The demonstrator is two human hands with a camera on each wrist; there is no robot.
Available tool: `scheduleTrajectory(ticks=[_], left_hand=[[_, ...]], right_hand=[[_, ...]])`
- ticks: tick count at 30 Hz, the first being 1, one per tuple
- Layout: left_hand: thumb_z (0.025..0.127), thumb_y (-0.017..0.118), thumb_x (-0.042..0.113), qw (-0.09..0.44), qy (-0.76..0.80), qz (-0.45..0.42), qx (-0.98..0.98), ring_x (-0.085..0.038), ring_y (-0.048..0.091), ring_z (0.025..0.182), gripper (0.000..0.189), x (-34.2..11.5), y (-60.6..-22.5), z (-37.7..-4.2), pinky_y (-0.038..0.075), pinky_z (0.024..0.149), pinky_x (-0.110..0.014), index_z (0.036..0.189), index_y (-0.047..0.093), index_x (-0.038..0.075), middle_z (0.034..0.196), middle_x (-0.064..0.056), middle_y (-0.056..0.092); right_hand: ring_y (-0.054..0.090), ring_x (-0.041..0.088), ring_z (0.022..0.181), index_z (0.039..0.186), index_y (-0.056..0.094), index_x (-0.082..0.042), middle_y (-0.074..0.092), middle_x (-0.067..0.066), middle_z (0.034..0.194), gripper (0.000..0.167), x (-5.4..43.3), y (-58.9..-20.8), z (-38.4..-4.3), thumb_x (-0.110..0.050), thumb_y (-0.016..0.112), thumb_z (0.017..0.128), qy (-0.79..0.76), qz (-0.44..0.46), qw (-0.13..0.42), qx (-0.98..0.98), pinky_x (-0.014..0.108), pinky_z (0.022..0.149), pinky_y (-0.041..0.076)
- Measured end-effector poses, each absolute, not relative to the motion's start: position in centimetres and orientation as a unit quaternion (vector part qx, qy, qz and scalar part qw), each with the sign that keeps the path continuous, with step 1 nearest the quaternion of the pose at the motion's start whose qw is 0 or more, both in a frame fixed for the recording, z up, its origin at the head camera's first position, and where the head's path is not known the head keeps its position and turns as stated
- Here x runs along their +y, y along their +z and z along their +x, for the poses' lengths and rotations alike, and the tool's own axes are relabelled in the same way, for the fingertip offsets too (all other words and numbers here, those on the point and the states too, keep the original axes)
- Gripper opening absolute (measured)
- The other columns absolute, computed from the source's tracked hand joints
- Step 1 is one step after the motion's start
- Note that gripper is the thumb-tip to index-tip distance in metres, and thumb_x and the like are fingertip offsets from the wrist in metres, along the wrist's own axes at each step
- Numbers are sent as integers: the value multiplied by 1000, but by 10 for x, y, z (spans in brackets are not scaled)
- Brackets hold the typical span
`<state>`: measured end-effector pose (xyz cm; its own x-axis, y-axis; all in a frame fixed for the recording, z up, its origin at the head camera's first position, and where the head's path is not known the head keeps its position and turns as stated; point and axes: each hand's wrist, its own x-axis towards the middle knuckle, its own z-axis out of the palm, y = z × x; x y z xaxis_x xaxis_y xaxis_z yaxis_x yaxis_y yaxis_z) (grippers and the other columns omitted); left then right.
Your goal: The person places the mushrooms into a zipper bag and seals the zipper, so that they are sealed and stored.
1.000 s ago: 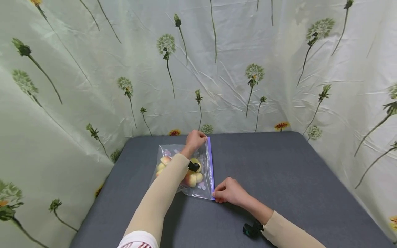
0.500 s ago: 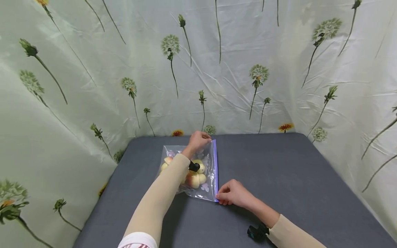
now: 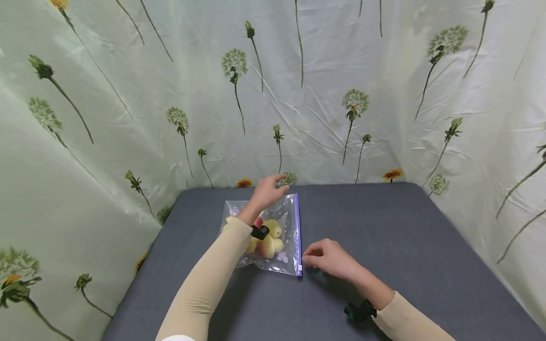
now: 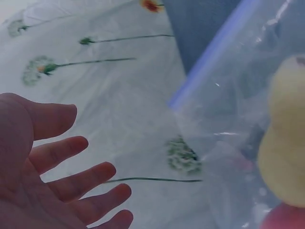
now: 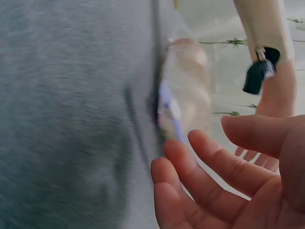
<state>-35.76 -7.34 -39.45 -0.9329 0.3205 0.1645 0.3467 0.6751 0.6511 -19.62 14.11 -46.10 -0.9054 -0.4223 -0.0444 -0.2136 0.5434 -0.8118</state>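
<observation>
A clear plastic zip bag (image 3: 287, 227) with a purple zip strip (image 3: 297, 227) lies on the dark table, its strip on the right side. Inside are several yellow and reddish fruits (image 3: 266, 247), partly hidden by the left forearm. A small white slider (image 3: 300, 268) sits at the strip's near end. My left hand (image 3: 268, 192) hovers above the bag's far part, its fingers spread and apart from the plastic in the left wrist view. Just right of the slider, my right hand (image 3: 330, 258) holds nothing, its fingers loosely bent and the thumb apart from them in the right wrist view.
The dark grey table (image 3: 362, 213) reaches to a pale curtain (image 3: 315, 118) printed with dandelions, which hangs behind it and along both sides. A black wrist camera (image 3: 360, 310) is strapped to the right wrist, another (image 3: 260, 232) to the left.
Both hands have let go of the zip strip's ends. The left has lifted off the far corner with its fingers spreading; the right has drawn slightly away from the near corner. The bag stays flat.
</observation>
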Motion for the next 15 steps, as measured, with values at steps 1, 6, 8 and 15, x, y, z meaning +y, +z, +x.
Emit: scheduleTrajectory(ticks=[1,6,8,15], left_hand=[[101,61,35,27,-357,-187,-915,-31,65,89,48,-74,-391,-354,49,85,-45,146,55,19,144,-8,56],[101,61,35,74,-324,-207,-920,-27,56,123,49,-80,-386,-331,44,102,-48,147,53,20,145,-6,54],[101,62,36,92,-310,-210,-923,-29,50,132,50,-83,-389,-320,41,106,-50,147,53,21,145,-7,53],[100,63,35,159,-251,-241,-924,-32,42,137,54,-107,-400,-272,36,107,-57,150,50,19,147,-13,50]], right_hand=[[64,18,76,97,77,-11,72,3,86,15,142,-458,-197,-24,69,96,-438,-187,111,872,35,63,51],[65,14,88,105,76,-12,73,2,101,17,145,-447,-200,-24,67,97,-438,-195,86,873,38,76,53],[66,13,92,108,75,-15,73,1,105,15,146,-445,-200,-23,67,98,-443,-188,73,874,38,79,54],[66,11,97,114,73,-27,71,-9,110,18,150,-441,-195,-22,69,97,-443,-155,-24,883,36,79,55]])
